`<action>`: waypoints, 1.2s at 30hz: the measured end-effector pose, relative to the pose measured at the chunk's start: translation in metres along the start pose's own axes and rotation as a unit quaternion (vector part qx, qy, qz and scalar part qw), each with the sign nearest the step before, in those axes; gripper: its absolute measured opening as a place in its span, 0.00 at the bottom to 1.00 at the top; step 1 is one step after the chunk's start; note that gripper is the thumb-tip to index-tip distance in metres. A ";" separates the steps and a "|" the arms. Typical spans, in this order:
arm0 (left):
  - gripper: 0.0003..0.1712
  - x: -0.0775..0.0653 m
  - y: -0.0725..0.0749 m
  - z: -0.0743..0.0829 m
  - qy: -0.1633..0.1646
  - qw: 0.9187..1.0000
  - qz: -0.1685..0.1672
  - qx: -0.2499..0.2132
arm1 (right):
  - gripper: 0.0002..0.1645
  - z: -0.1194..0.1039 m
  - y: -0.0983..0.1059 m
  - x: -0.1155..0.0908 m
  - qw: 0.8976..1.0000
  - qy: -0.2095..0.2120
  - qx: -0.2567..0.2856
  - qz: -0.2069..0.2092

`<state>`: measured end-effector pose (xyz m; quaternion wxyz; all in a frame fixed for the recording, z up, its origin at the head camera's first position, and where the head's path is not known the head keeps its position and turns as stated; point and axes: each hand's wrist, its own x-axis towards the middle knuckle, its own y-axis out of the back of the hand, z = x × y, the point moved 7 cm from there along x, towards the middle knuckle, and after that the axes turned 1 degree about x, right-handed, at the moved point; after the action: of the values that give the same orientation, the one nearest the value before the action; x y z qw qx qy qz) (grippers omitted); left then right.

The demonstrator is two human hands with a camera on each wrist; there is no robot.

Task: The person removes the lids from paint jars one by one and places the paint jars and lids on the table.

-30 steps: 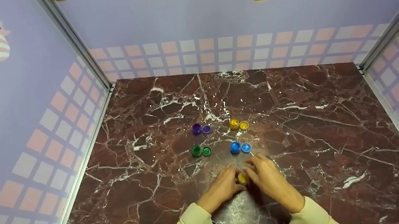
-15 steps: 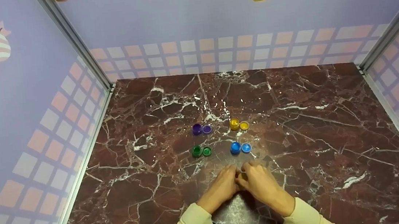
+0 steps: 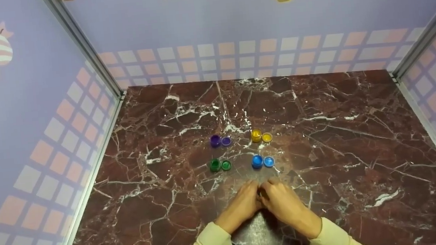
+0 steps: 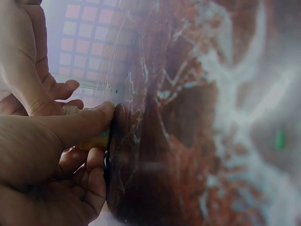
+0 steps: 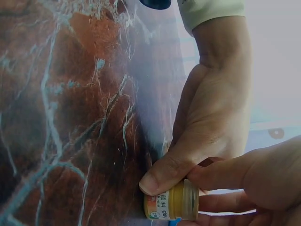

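Observation:
A small yellow paint jar point(image 5: 176, 200) stands on the marble-patterned table, mostly hidden by the hands in the head view. My left hand point(image 3: 243, 201) grips its labelled body, the thumb lying across the label in the right wrist view. From the other side my right hand point(image 3: 283, 202) pinches the jar's clear-rimmed lid point(image 5: 191, 200), which sits on top. Just beyond the hands is an open blue paint jar point(image 3: 257, 161), its lid point(image 3: 269, 161) lying beside it. An open green jar point(image 3: 215, 165) with its lid point(image 3: 226, 165) stands to the left.
Farther back, an open purple jar point(image 3: 215, 140) and another open yellow jar point(image 3: 256, 135) each have a lid beside them. Patterned panels point(image 3: 192, 25) wall the table point(image 3: 163, 223) at the back and both sides.
My right hand has come in from the right and closed its fingers over the jar's yellow top, which showed between the hands before. The left hand has kept its place.

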<state>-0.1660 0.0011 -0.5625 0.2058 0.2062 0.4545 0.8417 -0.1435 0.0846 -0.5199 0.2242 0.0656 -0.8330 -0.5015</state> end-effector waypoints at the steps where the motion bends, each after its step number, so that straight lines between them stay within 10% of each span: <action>1: 0.18 0.000 0.000 0.000 0.000 1.000 -0.001 0.002 | 0.11 -0.001 0.000 0.000 1.000 0.004 -0.001 -0.002; 36: 0.23 -0.001 -0.002 -0.001 0.007 1.000 -0.022 -0.005 | 0.19 -0.006 0.010 -0.007 0.991 0.100 0.087 0.022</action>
<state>-0.1653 0.0006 -0.5644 0.2221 0.1896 0.4561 0.8407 -0.1328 0.0869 -0.5107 0.3107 0.1164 -0.8483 -0.4127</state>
